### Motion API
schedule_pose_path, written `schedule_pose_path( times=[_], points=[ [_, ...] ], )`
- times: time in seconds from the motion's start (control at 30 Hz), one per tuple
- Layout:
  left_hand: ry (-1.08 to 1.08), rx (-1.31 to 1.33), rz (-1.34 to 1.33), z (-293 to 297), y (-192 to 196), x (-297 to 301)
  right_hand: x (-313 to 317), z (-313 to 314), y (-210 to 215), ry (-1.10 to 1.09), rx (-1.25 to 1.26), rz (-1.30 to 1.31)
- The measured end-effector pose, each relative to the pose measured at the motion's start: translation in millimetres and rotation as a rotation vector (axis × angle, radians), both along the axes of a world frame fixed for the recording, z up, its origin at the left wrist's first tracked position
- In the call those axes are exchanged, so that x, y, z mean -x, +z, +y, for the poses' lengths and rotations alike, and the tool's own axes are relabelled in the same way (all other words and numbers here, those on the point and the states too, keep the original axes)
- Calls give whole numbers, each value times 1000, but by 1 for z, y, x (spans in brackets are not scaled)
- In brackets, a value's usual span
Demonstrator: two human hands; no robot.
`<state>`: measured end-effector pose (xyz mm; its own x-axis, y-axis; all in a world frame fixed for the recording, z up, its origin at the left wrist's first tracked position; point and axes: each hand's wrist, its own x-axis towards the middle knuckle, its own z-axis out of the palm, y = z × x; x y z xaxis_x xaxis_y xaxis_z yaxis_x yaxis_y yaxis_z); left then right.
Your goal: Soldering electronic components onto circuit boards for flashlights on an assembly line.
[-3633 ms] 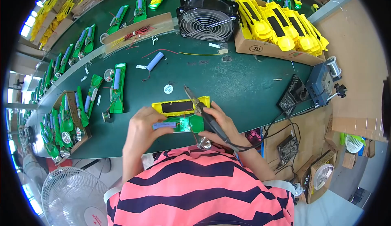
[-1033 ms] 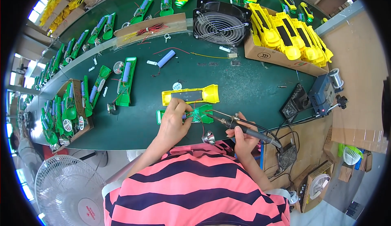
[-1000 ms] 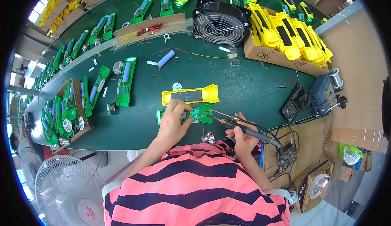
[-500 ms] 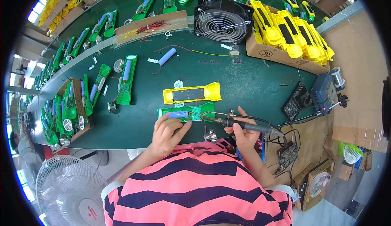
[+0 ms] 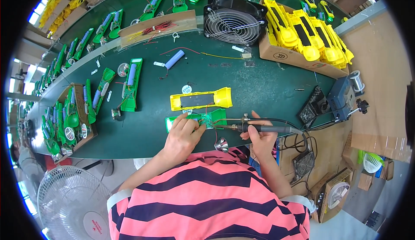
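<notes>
My right hand [image 5: 262, 139] grips the dark handle of a soldering iron [image 5: 270, 129]. A thin metal tube runs along above it, and the tip reaches the small circuit board [image 5: 207, 120] in a green flashlight casing [image 5: 220, 115]. Over the left part of that casing, my left hand [image 5: 183, 135] is closed, fingertips pinched at the board's wires; what they hold is too small to make out. The hand covers the blue battery. Just behind lies a yellow casing [image 5: 223, 97] with a black panel, joined by thin wires. In front, a silver reflector [image 5: 221, 144] sits by the table edge.
Green casings [image 5: 131, 86] and a full carton [image 5: 88, 132] are at left. A loose blue battery [image 5: 175, 59], black fan [image 5: 234, 26] and carton of yellow casings [image 5: 281, 56] stand farther back. The soldering station [image 5: 341, 97] and solder spool [image 5: 357, 82] are at right.
My left hand has shifted right and forward over the battery, its fingers now at the board. The soldering iron lies more level, its tip still at the board.
</notes>
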<state>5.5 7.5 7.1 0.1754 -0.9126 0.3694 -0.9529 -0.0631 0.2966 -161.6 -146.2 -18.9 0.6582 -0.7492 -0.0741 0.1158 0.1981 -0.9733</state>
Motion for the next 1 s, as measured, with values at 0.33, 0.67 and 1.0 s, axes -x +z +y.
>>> schedule_pose_path(
  times=[0.33, 0.67, 1.0],
  points=[
    [16, -19, 67, 1, 1, -1, -7, 2, -4, 33, -17, 7],
    [20, -22, 87, -1, 1, -1, -7, -1, -9, 0, -49, -15],
    [46, -30, 106, -2, 1, 0, -4, -3, 2, 14, -37, -53]
  ],
)
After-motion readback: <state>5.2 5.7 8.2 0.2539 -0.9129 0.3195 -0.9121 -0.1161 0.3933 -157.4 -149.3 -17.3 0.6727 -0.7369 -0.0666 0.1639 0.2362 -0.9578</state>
